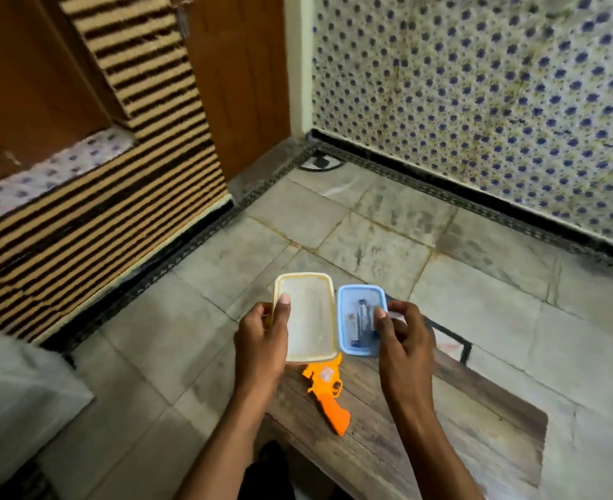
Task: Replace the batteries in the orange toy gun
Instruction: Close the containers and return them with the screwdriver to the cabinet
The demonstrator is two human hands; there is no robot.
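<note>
The orange toy gun (328,393) lies on a small wooden table (424,438), grip pointing toward me. Its barrel end is hidden under a cream-rimmed container (310,315), which my left hand (261,341) grips by its left edge, thumb on the rim. Right of it is a blue-rimmed container (359,319) with batteries (361,321) visible through its clear top. My right hand (404,337) holds this blue container at its right edge with fingers and thumb.
The low table stands on a tiled floor (370,229). A patterned cloth (478,84) hangs at the right, a striped mat (99,211) leans at the left, and a wooden door (247,77) is behind. A grey surface (16,409) sits at lower left.
</note>
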